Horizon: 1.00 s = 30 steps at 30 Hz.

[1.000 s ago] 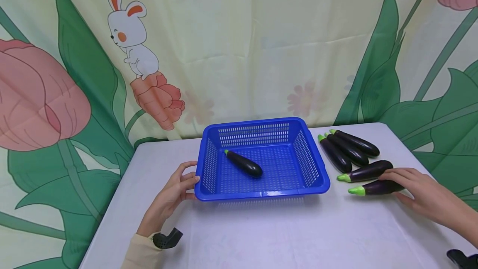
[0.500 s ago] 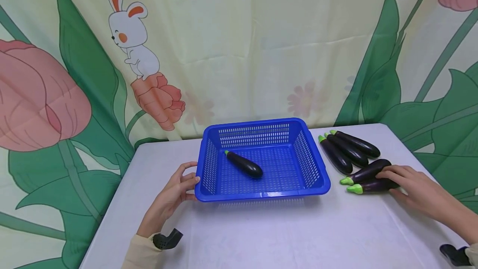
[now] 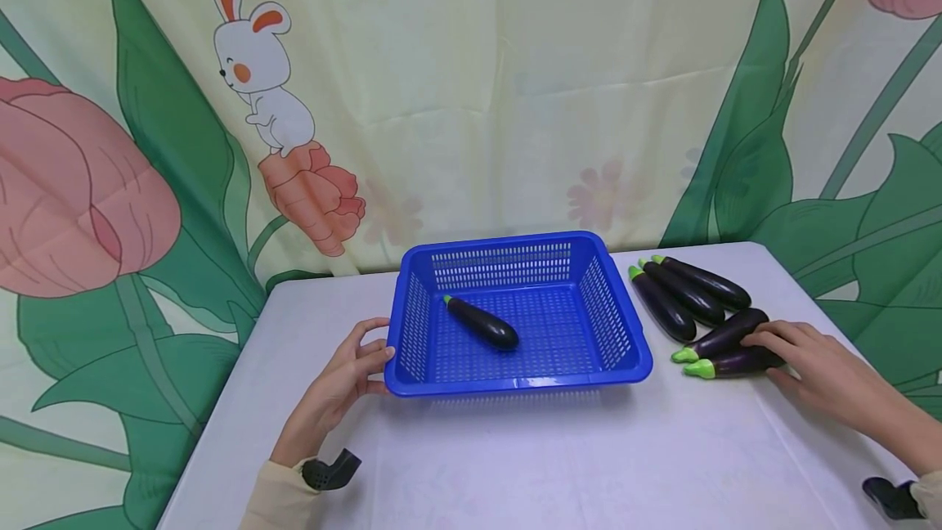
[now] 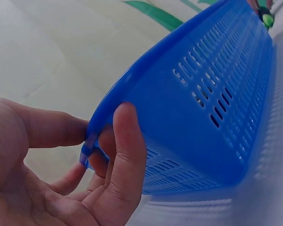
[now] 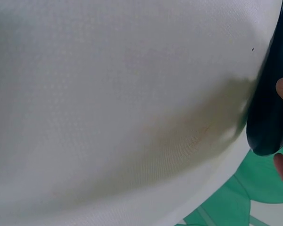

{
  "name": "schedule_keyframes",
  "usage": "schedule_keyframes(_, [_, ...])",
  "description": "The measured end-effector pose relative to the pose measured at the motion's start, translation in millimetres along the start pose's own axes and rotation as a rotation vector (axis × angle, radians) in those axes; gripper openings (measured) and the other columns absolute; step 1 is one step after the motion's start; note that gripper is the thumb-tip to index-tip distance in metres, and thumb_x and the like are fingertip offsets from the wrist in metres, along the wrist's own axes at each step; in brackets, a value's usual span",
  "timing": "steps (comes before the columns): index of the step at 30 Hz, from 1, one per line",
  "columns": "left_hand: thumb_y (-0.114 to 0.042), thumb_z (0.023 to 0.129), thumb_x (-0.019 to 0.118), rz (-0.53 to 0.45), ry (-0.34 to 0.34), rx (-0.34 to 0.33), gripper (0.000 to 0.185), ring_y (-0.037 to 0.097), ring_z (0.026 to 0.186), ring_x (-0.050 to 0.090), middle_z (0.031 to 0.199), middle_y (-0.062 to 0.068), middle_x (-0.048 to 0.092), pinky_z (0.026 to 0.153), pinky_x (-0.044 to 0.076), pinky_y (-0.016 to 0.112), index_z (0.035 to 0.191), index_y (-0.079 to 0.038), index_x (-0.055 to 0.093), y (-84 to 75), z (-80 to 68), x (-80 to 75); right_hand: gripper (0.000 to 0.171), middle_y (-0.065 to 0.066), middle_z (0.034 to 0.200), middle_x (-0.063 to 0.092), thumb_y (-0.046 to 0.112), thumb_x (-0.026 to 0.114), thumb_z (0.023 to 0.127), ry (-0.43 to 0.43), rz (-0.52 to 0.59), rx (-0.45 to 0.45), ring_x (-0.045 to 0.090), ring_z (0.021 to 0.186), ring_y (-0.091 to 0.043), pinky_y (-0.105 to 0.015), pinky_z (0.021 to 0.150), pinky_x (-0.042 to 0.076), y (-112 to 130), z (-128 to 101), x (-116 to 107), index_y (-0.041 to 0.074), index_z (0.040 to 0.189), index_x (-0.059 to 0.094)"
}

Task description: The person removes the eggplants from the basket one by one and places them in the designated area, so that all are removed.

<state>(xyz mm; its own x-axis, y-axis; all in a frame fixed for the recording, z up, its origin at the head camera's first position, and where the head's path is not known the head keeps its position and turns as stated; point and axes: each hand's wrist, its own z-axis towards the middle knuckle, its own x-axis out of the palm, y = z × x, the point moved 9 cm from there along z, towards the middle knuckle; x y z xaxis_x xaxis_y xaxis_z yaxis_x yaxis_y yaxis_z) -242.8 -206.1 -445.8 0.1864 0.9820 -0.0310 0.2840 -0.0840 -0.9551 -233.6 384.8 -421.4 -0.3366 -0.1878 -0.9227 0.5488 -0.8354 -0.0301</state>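
A blue plastic basket with slotted walls stands mid-table, holding one eggplant. My left hand grips its left rim; in the left wrist view, thumb and fingers pinch the basket edge. To the right, my right hand holds the blunt end of the nearest eggplant, which lies on the table with its green stem pointing left. Touching or nearly touching it is a second eggplant, close to my fingers. The right wrist view catches only fingertips at the held dark eggplant.
Three more eggplants lie side by side behind, near the basket's right wall. A white cloth covers the table. A printed curtain with a rabbit and tulips hangs directly behind the table.
My right hand has shifted slightly away from me and left, carrying the nearest eggplant against its neighbour, which has turned a little. The left hand and basket have stayed in place.
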Motion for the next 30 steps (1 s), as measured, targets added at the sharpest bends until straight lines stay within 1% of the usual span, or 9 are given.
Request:
schedule_keyframes(7, [-0.020, 0.104, 0.063, -0.011, -0.006, -0.010, 0.066, 0.022, 0.094, 0.077, 0.119, 0.009, 0.071, 0.077, 0.065, 0.036, 0.157, -0.016, 0.024, 1.3, 0.5, 1.0, 0.064, -0.011, 0.110, 0.067, -0.007, 0.090, 0.056, -0.013, 0.004, -0.015, 0.062, 0.101, -0.037, -0.056, 0.078, 0.051, 0.1, -0.7, -2.3, 0.012, 0.113, 0.069])
schedule_keyframes(15, [-0.022, 0.105, 0.062, -0.004, -0.001, -0.010, 0.069, 0.021, 0.096, 0.077, 0.120, 0.009, 0.070, 0.077, 0.065, 0.033, 0.160, -0.014, 0.021, -1.2, -0.3, 0.1, 0.053, -0.010, 0.112, 0.068, -0.002, 0.088, 0.068, -0.017, 0.004, -0.031, 0.062, 0.102, -0.035, -0.054, 0.079, 0.050, 0.0, -0.4, -5.4, 0.013, 0.115, 0.069])
schedule_keyframes(18, [-0.022, 0.105, 0.063, -0.003, -0.001, -0.009, 0.070, 0.021, 0.096, 0.077, 0.121, 0.009, 0.070, 0.077, 0.065, 0.034, 0.160, -0.014, 0.021, -2.3, -0.5, 0.1, 0.032, -0.010, 0.111, 0.068, 0.035, 0.079, 0.093, -0.013, 0.015, -0.022, 0.062, 0.101, -0.035, -0.053, 0.079, 0.050, -0.6, 1.3, -6.2, 0.014, 0.114, 0.070])
schedule_keyframes(21, [-0.022, 0.105, 0.063, -0.003, -0.006, -0.010, 0.070, 0.021, 0.097, 0.077, 0.121, 0.009, 0.070, 0.078, 0.065, 0.034, 0.160, -0.014, 0.021, -2.0, -0.2, -0.4, 0.070, -0.010, 0.109, 0.068, 0.073, 0.035, 0.098, -0.015, 0.032, -0.009, 0.063, 0.099, -0.036, -0.054, 0.077, 0.050, -0.5, 3.1, -6.8, 0.015, 0.113, 0.070])
schedule_keyframes(22, [-0.022, 0.105, 0.063, -0.004, -0.007, -0.010, 0.070, 0.021, 0.097, 0.077, 0.121, 0.009, 0.070, 0.078, 0.065, 0.034, 0.160, -0.014, 0.021, -1.8, -0.2, -0.5, 0.070, -0.011, 0.109, 0.068, 0.073, 0.036, 0.098, -0.012, 0.035, -0.002, 0.063, 0.099, -0.036, -0.055, 0.077, 0.051, -0.4, 3.7, -7.0, 0.014, 0.113, 0.070])
schedule_keyframes(24, [-0.022, 0.105, 0.063, -0.004, -0.008, -0.010, 0.069, 0.021, 0.097, 0.077, 0.120, 0.009, 0.070, 0.078, 0.065, 0.035, 0.160, -0.014, 0.022, -1.0, 0.3, -0.8, 0.048, -0.012, 0.109, 0.069, 0.059, 0.062, 0.098, -0.012, 0.037, 0.018, 0.064, 0.098, -0.036, -0.055, 0.077, 0.051, 1.2, 5.5, -8.9, 0.014, 0.114, 0.070])
schedule_keyframes(26, [-0.022, 0.104, 0.063, -0.004, -0.009, -0.012, 0.068, 0.021, 0.097, 0.077, 0.120, 0.009, 0.070, 0.078, 0.065, 0.035, 0.159, -0.014, 0.022, -0.1, 0.5, -0.7, 0.039, -0.014, 0.110, 0.069, 0.027, 0.088, 0.084, -0.021, 0.051, 0.040, 0.064, 0.098, -0.037, -0.049, 0.080, 0.051, 2.9, 7.6, -11.6, 0.012, 0.114, 0.070])
schedule_keyframes(28, [-0.021, 0.104, 0.063, -0.005, -0.013, -0.012, 0.067, 0.022, 0.096, 0.077, 0.120, 0.009, 0.071, 0.078, 0.065, 0.036, 0.158, -0.015, 0.024, 0.6, 0.6, -0.8, 0.062, -0.016, 0.112, 0.069, -0.002, 0.094, 0.061, -0.022, 0.083, 0.077, 0.063, 0.100, -0.036, -0.033, 0.087, 0.049, 4.1, 9.9, -13.7, 0.011, 0.116, 0.069])
schedule_keyframes(30, [-0.021, 0.104, 0.063, -0.002, -0.010, -0.011, 0.067, 0.022, 0.096, 0.077, 0.120, 0.009, 0.070, 0.079, 0.065, 0.037, 0.158, -0.016, 0.024, 1.3, 0.6, -0.7, 0.063, -0.017, 0.113, 0.069, -0.003, 0.094, 0.060, -0.041, 0.143, 0.110, 0.061, 0.107, -0.025, -0.016, 0.093, 0.042, 5.0, 12.5, -15.9, 0.010, 0.117, 0.069])
